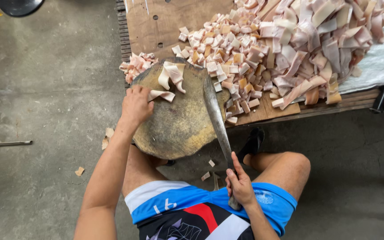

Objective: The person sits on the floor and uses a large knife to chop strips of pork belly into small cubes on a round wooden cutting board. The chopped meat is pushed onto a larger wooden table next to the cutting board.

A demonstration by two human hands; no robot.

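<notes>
My left hand presses on a pale strip of pork skin at the left side of a round wooden chopping block. More strips lie at the block's far edge. In my right hand is the handle of a long cleaver, gripped near my lap. Its blade lies across the right side of the block, pointing away from me.
A low wooden platform holds a heap of cut squares and a bigger heap of long strips. A small pile sits left of the block. A black-handled tool lies at right. Scraps dot the concrete floor.
</notes>
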